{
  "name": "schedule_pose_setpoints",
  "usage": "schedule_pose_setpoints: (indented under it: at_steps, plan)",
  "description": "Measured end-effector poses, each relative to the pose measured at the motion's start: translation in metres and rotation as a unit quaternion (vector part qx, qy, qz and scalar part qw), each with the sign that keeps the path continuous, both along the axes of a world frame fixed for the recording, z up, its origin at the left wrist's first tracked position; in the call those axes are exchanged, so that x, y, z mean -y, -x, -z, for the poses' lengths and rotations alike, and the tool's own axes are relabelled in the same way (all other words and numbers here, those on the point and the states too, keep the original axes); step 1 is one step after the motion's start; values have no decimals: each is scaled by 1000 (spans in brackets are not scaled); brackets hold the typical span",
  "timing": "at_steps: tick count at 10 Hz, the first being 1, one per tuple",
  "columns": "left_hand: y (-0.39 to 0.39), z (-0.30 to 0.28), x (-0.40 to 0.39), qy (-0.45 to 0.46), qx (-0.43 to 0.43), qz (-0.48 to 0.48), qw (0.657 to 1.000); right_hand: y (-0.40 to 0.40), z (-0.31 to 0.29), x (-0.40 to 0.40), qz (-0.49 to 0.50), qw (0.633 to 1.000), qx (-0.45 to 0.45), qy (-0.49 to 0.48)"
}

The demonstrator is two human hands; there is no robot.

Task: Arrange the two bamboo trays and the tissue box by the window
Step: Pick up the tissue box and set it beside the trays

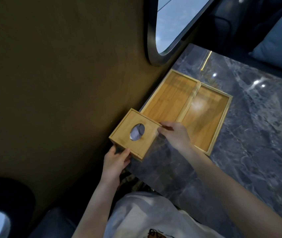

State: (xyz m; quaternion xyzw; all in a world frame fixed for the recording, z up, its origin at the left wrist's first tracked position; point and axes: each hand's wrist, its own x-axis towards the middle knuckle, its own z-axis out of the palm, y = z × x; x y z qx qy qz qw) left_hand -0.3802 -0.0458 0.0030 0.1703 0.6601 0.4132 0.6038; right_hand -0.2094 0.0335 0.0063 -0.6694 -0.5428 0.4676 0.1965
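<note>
A bamboo tissue box (124,133) with an oval opening on top stands on the marble table's near left corner, against the wall. My left hand (117,159) grips its near corner and my right hand (174,133) grips its right edge. Two shallow bamboo trays lie side by side just beyond the box: the left tray (169,95) runs along the wall below the window, and the right tray (205,115) touches its long side. Both trays hold nothing.
A dark marble table (250,143) carries everything. A brown wall (59,83) runs along the left, with an oval window (172,23) above the trays. A blue seat cushion (281,40) sits at the far right. My lap is at the bottom.
</note>
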Motion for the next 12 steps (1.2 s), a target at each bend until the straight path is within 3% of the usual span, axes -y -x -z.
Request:
schedule_pose_setpoints:
  at_steps: [4, 10, 11, 12]
  plan:
    - [3, 2, -10, 10, 0, -2, 1000, 6, 0, -4, 32, 999, -29, -11]
    - [3, 1, -8, -19, -65, 33, 997, 17, 3, 1, 35, 997, -46, -40]
    - [3, 1, -10, -18, -124, 39, 991, 14, 3, 0, 19, 999, -40, -31]
    - [1, -13, -9, -26, -310, 65, 948, 7, -5, -2, 38, 998, -54, -4]
